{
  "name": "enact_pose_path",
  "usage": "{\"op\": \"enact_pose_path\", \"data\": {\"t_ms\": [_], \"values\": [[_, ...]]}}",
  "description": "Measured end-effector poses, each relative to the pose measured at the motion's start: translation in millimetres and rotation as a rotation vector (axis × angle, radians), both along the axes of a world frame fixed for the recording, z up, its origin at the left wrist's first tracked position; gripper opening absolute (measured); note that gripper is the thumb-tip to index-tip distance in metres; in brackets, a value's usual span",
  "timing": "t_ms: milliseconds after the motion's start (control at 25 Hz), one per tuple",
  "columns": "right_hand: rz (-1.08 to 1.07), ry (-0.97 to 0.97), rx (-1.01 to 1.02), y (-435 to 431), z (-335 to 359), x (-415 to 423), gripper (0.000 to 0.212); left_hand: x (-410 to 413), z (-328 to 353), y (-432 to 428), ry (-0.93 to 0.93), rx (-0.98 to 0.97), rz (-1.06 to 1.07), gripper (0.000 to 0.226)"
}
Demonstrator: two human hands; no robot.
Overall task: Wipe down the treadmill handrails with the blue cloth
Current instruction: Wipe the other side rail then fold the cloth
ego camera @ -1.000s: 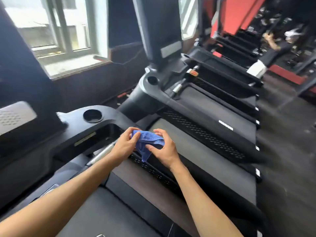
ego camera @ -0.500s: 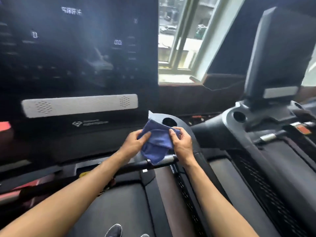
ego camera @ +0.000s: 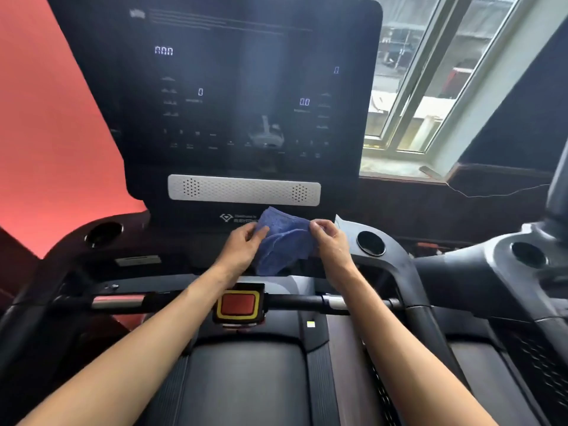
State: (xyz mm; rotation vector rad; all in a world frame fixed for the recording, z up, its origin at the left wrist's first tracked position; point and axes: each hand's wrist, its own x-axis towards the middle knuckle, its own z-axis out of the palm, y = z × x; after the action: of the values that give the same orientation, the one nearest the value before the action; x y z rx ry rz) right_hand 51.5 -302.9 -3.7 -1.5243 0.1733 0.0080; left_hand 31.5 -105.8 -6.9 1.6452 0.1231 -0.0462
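Note:
The blue cloth hangs spread between both hands, in front of the treadmill console and above the front crossbar. My left hand pinches its left edge and my right hand pinches its upper right corner. The black front handrail bar runs across below my wrists, with silver grip sections at left and right. The right side handrail curves down toward me. The cloth touches no rail.
A red stop button in a yellow frame sits mid-bar. The big dark display and its white speaker strip rise behind. Cup holders flank the console. A neighbouring treadmill stands on the right, a window beyond.
My view has swung left, from the neighbouring treadmill to this treadmill's console. Both hands kept hold of the cloth and pulled it wider open.

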Motion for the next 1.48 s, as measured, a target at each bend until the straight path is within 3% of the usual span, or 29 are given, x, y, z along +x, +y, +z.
{"op": "enact_pose_path", "data": {"t_ms": [40, 160, 280, 400, 480, 560, 680, 800, 920, 1080, 1240, 1480], "values": [[-0.006, 0.033, 0.054, 7.0, 3.8, 4.2, 0.012, 2.4, 5.4, 11.3, -0.028, 0.071, -0.067, 0.006], [-0.026, 0.082, 0.148, 23.2, 18.6, 12.0, 0.013, 10.6, 20.4, 36.4, -0.118, 0.266, -0.225, 0.027], [-0.073, 0.049, 0.118, 36.4, 27.9, 16.6, 0.015, 14.6, 31.4, 45.8, -0.175, 0.252, -0.267, 0.031], [-0.156, 0.015, 0.074, 43.5, 29.2, 24.6, 0.018, 20.9, 39.5, 47.0, -0.092, 0.100, -0.243, 0.024], [-0.115, 0.069, 0.025, 46.7, 27.3, 28.0, 0.036, 24.6, 43.7, 46.4, -0.020, -0.087, -0.210, 0.017], [0.071, 0.275, 0.046, 49.6, 23.4, 25.1, 0.055, 28.5, 46.6, 47.0, 0.018, -0.242, -0.181, 0.020], [0.336, 0.481, 0.236, 56.3, 28.7, 9.1, 0.050, 32.0, 48.5, 54.3, 0.046, -0.400, -0.181, 0.027], [0.261, 0.366, 0.330, 64.7, 31.7, 9.1, 0.035, 35.5, 46.6, 65.8, 0.071, -0.508, -0.225, 0.043], [0.125, 0.169, 0.170, 65.9, 27.5, 19.8, 0.039, 36.8, 42.8, 70.1, 0.066, -0.453, -0.162, 0.046], [0.089, 0.046, -0.106, 63.6, 26.2, 28.2, 0.037, 37.6, 32.7, 74.0, 0.074, -0.404, -0.137, 0.034], [0.136, 0.036, -0.116, 64.5, 35.1, 30.0, 0.015, 37.7, 29.6, 75.5, 0.064, -0.404, -0.174, 0.031], [0.240, 0.078, -0.026, 61.7, 23.9, 25.8, 0.032, 34.3, 28.6, 73.3, 0.071, -0.432, -0.151, 0.040]]}}
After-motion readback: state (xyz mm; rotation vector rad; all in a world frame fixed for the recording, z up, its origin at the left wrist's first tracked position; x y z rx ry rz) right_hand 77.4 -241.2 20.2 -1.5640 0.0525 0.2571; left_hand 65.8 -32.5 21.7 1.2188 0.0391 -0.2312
